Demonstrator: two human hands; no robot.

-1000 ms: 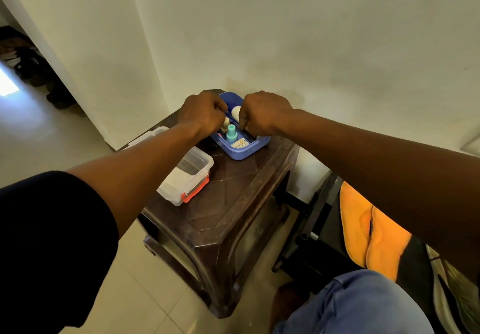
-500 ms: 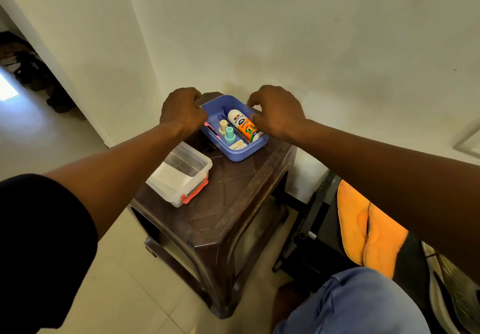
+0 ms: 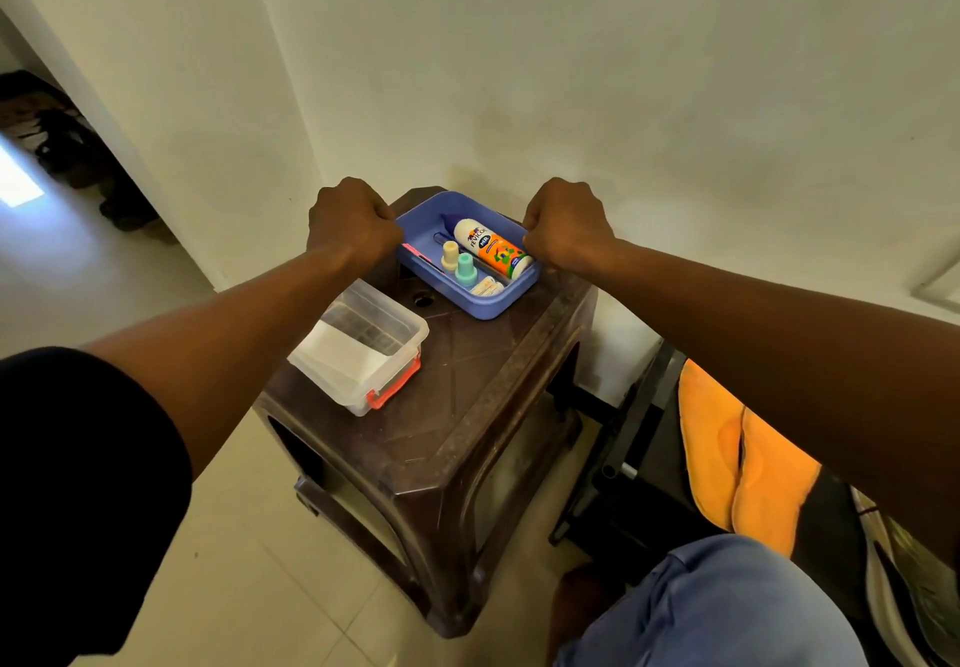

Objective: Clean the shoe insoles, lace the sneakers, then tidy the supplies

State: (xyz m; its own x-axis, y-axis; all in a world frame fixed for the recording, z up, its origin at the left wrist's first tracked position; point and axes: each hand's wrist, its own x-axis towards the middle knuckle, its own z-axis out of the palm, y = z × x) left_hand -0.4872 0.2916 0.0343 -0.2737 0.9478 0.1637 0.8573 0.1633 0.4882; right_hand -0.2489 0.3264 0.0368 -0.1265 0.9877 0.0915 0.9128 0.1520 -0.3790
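Fingers on both hands are curled tight over the blue tray's (image 3: pixel 488 309) side rims, left hand (image 3: pixel 349 222) on the left edge, right hand (image 3: pixel 567 222) on the right, so it's a two-handed clamp.

Near to far: the orange insoles (image 3: pixel 748 469) sit low on the near right. The clear lidded box (image 3: pixel 363 349) is on the brown plastic stool (image 3: pixel 467 406), then the tray at the stool's far corner by the wall.

My worry: the Fevicol glue bottle (image 3: pixel 491 248) is lying down loose, and the two small capped bottles (image 3: pixel 460 264) stand upright. Tilt the tray on lifting and the glue rolls into them, or something tips over the low rim.
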